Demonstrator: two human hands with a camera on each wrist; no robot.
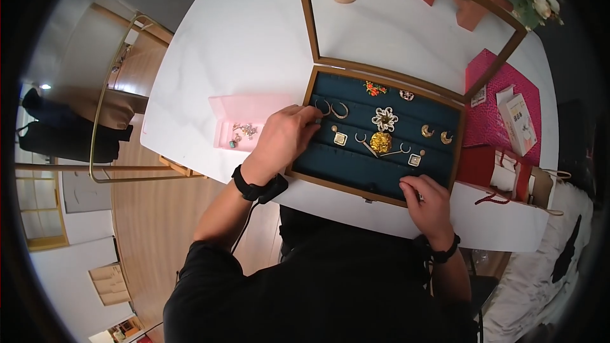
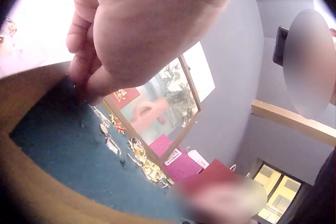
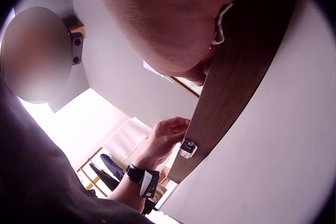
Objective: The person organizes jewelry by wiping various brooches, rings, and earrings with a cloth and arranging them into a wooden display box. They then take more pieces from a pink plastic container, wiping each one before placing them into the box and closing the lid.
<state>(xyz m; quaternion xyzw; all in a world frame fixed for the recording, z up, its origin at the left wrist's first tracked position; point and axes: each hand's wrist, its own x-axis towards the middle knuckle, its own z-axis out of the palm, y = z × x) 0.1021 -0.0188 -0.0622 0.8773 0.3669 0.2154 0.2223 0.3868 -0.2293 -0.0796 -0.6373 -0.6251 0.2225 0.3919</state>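
A wooden jewelry box (image 1: 295, 168) with dark blue velvet rows lies open on the table, its glass lid raised. My left hand (image 1: 284, 136) reaches over its left rim and pinches a hoop earring (image 1: 325, 108) at the velvet. A matching hoop earring (image 1: 344, 111) stands just right of it. In the left wrist view, the fingertips (image 2: 86, 90) meet the velvet, and the earring there is hidden. My right hand (image 1: 429, 206) rests with loosely bent fingers at the front rim. Rows hold a silver flower brooch (image 1: 384, 119), a gold brooch (image 1: 380, 141) and several earrings.
A pink box (image 1: 222, 136) with small jewelry (image 1: 244, 132) stands left of the jewelry box. To the right lie a magenta textured bag (image 1: 483, 79), a white package (image 1: 518, 121) and a red gift bag (image 1: 480, 168). A flower pot (image 1: 476, 6) stands behind the glass lid (image 1: 406, 22).
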